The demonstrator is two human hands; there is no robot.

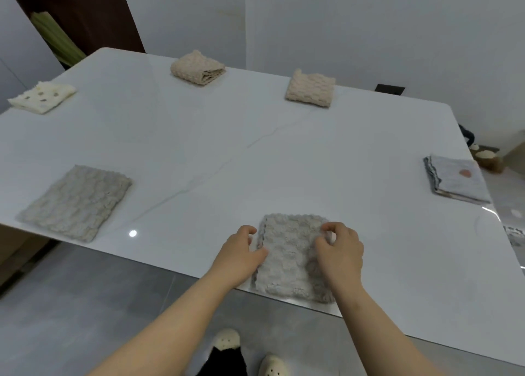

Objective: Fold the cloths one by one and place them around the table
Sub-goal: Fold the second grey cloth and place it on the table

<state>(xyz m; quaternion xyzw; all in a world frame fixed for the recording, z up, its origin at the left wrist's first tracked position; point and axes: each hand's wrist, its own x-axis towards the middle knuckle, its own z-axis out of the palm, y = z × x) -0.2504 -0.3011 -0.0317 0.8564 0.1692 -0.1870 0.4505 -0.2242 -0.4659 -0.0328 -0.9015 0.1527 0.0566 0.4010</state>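
White table point(255, 160), six folded cloths set around its edges. Far left: cream spotted cloth point(42, 96), flat. Near-left edge: grey textured cloth point(75, 202), flat rectangle, long axis running from the near edge toward the far right. Far edge: beige waffle cloth point(198, 68), thickly folded, fold opening facing right; second beige cloth point(310, 89) just beside the far edge. Near edge, centre: grey nubbly cloth point(289, 255), folded rectangle, long axis pointing away from the person, its near end at the table rim. Left hand point(240, 255) touches its left side, fingers curled loosely, thumb on the fabric. Right hand point(341, 250) rests on its right side, fingertips pinching the upper right corner. Right edge: grey-blue layered cloth point(457, 181) with a pink spot.
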